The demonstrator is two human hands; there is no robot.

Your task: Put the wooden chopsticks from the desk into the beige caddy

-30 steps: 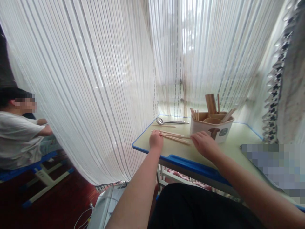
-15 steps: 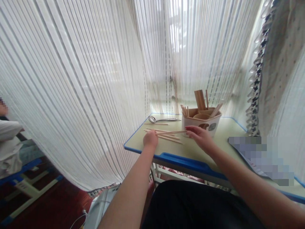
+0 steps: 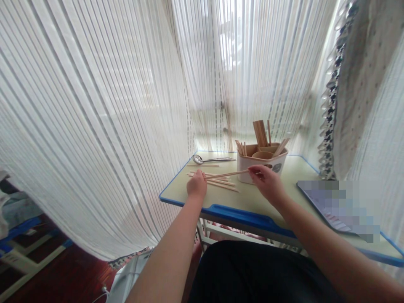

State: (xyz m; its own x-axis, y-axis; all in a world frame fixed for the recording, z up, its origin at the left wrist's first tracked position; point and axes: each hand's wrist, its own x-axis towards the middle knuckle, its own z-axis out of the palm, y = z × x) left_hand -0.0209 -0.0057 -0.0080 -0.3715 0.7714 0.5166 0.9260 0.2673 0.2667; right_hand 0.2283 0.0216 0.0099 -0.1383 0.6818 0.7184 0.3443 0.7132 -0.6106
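Observation:
A pair of pale wooden chopsticks spans the gap between my hands. My left hand is closed round one end, and my right hand pinches the other end in front of the utensil holder. Beneath them, several loose chopsticks lie on the pale green desk. The white utensil holder has tan compartments with several chopsticks standing in it, including a darker brown bundle. Behind my left hand lies a metal slotted ladle.
A dark flat object, partly blurred out, lies on the desk's right side. The desk has a raised blue edge. Sheer striped curtains hang at the back and left. Another desk frame stands at lower left.
The view has shifted slightly, moving the desk a little left in the picture. Both hands keep hold of the chopsticks, and my right fingers are curled in more. The person at far left is mostly out of view.

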